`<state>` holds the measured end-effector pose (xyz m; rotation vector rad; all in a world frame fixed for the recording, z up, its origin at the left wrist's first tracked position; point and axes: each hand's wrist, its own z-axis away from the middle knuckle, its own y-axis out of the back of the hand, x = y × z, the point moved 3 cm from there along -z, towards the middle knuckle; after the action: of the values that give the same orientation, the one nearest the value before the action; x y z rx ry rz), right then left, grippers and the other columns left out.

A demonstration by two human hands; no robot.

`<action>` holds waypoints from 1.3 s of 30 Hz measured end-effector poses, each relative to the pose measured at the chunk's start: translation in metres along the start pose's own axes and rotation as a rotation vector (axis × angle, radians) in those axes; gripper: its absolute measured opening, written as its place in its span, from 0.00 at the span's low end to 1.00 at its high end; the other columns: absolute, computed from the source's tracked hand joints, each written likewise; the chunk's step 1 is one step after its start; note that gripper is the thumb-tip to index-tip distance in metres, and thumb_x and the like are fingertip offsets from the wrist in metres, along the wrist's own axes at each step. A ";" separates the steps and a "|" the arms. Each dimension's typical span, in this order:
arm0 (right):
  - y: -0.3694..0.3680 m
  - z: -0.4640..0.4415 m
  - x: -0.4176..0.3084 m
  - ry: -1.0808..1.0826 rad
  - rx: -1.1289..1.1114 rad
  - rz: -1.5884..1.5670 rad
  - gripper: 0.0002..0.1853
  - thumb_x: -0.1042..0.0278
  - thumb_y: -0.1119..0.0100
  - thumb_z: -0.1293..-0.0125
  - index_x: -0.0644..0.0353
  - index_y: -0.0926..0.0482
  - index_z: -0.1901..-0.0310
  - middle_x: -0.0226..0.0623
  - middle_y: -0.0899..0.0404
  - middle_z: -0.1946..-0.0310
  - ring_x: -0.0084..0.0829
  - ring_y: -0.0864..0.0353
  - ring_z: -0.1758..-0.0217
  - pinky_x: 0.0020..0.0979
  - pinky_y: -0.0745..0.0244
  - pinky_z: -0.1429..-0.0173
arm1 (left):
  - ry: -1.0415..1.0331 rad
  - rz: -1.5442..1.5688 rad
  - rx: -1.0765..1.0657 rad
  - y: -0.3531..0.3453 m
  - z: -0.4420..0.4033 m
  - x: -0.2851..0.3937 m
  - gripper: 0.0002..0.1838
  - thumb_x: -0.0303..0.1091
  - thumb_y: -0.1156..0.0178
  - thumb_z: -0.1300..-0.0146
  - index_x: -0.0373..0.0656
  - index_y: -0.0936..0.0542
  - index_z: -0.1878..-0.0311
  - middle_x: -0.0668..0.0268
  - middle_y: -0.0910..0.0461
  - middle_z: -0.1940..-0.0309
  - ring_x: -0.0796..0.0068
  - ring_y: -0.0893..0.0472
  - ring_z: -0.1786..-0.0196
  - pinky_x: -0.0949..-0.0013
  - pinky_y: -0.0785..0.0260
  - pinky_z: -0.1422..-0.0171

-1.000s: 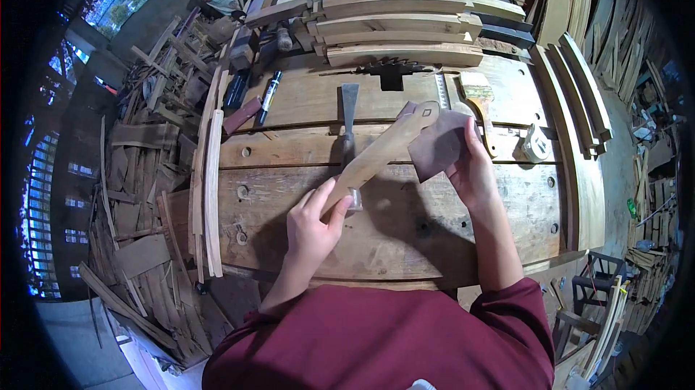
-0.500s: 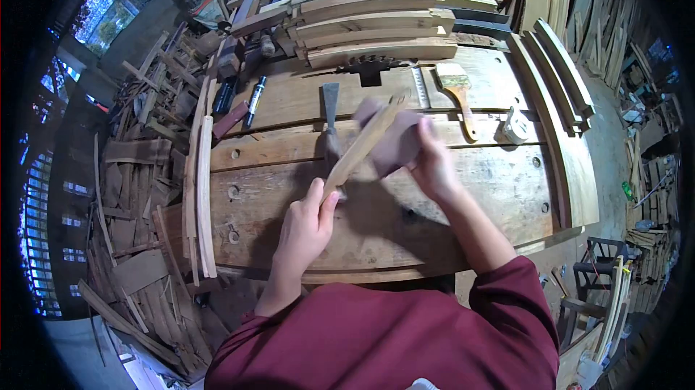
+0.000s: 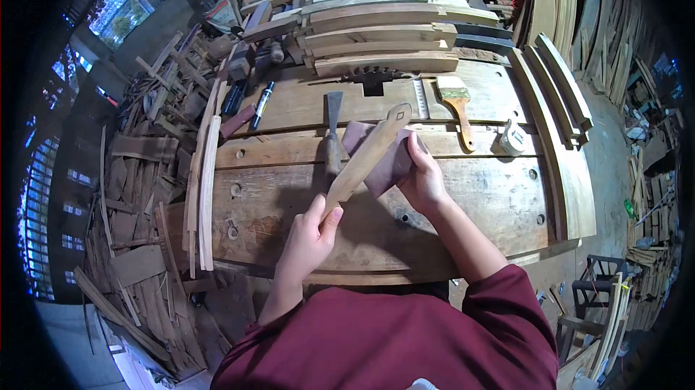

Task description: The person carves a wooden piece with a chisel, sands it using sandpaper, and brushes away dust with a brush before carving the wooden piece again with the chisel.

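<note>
Both clamped: L hand [image 3: 308,236] on wood pc [image 3: 368,156], R hand [image 3: 425,186] on sandpaper [image 3: 394,166] behind it. Prob. sanding; next stroke needs sheet flush.

Smooth wooden piece [image 3: 368,158], matt paper-like sheet [image 3: 393,167], scuffed wooden benchtop [image 3: 483,189], dull metal blade [image 3: 334,106]

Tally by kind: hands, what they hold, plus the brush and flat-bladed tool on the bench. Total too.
Hands: 2 (left hand, right hand)
Held wooden piece: 1
Held brownish sheet: 1
Brush: 1
Flat-bladed tool: 1
Total: 6
</note>
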<state>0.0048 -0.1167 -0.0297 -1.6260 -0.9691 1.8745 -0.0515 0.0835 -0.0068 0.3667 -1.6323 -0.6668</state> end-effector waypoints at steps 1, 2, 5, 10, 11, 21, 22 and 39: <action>0.001 -0.001 0.001 -0.001 0.005 0.006 0.27 0.48 0.62 0.27 0.59 0.38 0.37 0.37 0.30 0.41 0.33 0.30 0.38 0.42 0.35 0.36 | -0.005 0.026 0.007 0.000 0.001 0.000 0.14 0.37 0.47 0.32 0.33 0.31 0.56 0.46 0.26 0.78 0.46 0.21 0.72 0.59 0.36 0.75; 0.002 -0.001 0.002 -0.003 0.011 0.011 0.27 0.48 0.62 0.27 0.59 0.39 0.36 0.37 0.31 0.40 0.34 0.31 0.38 0.42 0.36 0.35 | -0.011 0.052 0.012 -0.001 0.002 0.001 0.14 0.37 0.47 0.32 0.34 0.31 0.58 0.46 0.26 0.79 0.46 0.21 0.72 0.59 0.36 0.75; 0.004 -0.001 0.006 -0.054 0.027 -0.036 0.27 0.48 0.62 0.27 0.59 0.40 0.36 0.37 0.32 0.39 0.34 0.31 0.37 0.42 0.37 0.34 | -0.013 0.065 0.013 -0.002 0.004 -0.003 0.14 0.38 0.47 0.32 0.34 0.32 0.60 0.46 0.26 0.78 0.44 0.22 0.71 0.58 0.36 0.75; 0.006 -0.002 0.013 -0.064 0.030 -0.098 0.23 0.51 0.61 0.27 0.58 0.38 0.39 0.37 0.30 0.43 0.35 0.30 0.40 0.41 0.37 0.36 | 0.014 0.079 0.005 -0.002 0.010 -0.009 0.13 0.38 0.47 0.32 0.36 0.33 0.62 0.46 0.27 0.79 0.42 0.24 0.72 0.57 0.37 0.75; 0.006 -0.002 0.014 -0.073 0.022 -0.091 0.23 0.51 0.61 0.27 0.58 0.38 0.39 0.37 0.30 0.43 0.35 0.31 0.39 0.41 0.37 0.35 | 0.016 0.077 0.009 -0.001 0.010 -0.008 0.13 0.38 0.47 0.32 0.36 0.33 0.62 0.46 0.27 0.79 0.42 0.24 0.72 0.57 0.37 0.75; 0.010 -0.002 0.018 -0.090 -0.005 -0.089 0.23 0.51 0.61 0.27 0.54 0.37 0.37 0.34 0.30 0.40 0.33 0.31 0.37 0.41 0.37 0.34 | 0.003 0.020 0.001 -0.002 0.018 -0.004 0.13 0.37 0.48 0.32 0.38 0.37 0.65 0.47 0.29 0.82 0.40 0.26 0.73 0.54 0.39 0.76; 0.010 -0.001 0.018 -0.099 0.007 -0.095 0.23 0.51 0.60 0.27 0.56 0.37 0.38 0.35 0.29 0.42 0.34 0.31 0.38 0.41 0.38 0.35 | -0.003 0.013 0.005 -0.002 0.020 -0.004 0.13 0.36 0.48 0.32 0.38 0.37 0.65 0.47 0.29 0.82 0.40 0.26 0.73 0.53 0.40 0.76; 0.012 -0.002 0.007 0.043 0.039 -0.060 0.29 0.45 0.59 0.29 0.62 0.37 0.39 0.40 0.30 0.42 0.36 0.29 0.40 0.39 0.33 0.38 | -0.123 -0.119 0.160 -0.008 0.008 0.001 0.15 0.41 0.48 0.32 0.36 0.31 0.63 0.45 0.27 0.80 0.42 0.24 0.72 0.51 0.38 0.76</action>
<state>0.0066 -0.1183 -0.0434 -1.5903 -0.9467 1.8009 -0.0608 0.0789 -0.0116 0.5524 -1.7970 -0.6601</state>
